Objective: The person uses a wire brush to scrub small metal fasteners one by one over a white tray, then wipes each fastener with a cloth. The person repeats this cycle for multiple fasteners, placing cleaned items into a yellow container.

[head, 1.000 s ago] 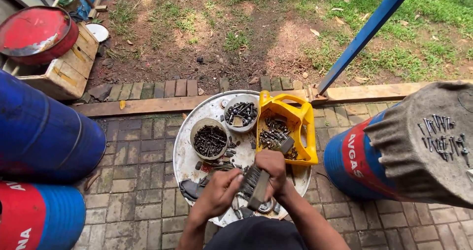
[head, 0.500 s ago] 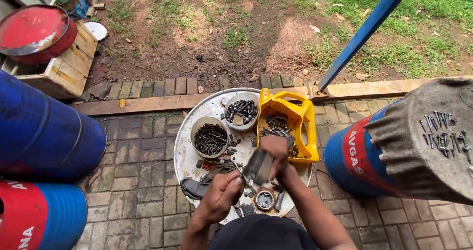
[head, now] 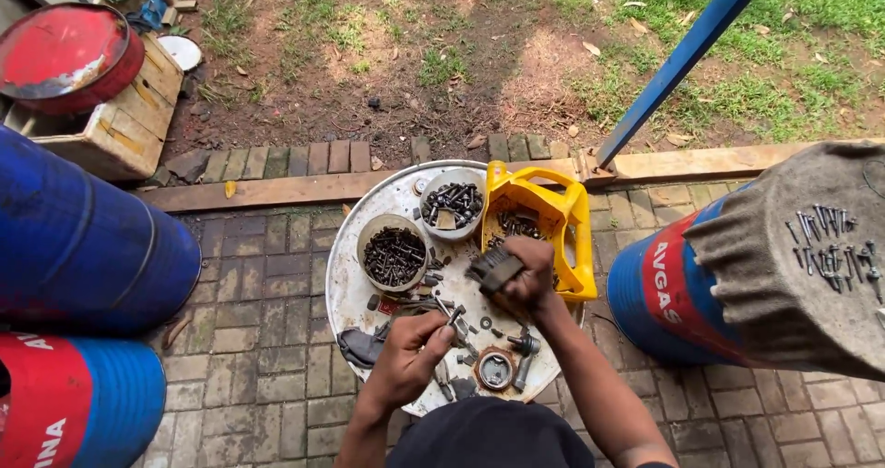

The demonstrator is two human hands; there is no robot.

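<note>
Sorting hardware on a round white metal tray (head: 355, 284), our right hand (head: 527, 279) grasps a dark ribbed metal part (head: 495, 269) above it, our left hand (head: 412, 357) pinches a small bolt (head: 455, 315), seemingly needing binning.

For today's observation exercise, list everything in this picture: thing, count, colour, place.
round tray: one, white, on the paving
bowls of bolts: two, grey, on the tray's far side
cut jerrycan: one, yellow, tray's right edge
loose parts: many, dark, near side of tray
drums: three, blue and red, left and right
pole: one, blue, leaning top right
left hand: picking at small parts
right hand: holding a dark ribbed block
</note>
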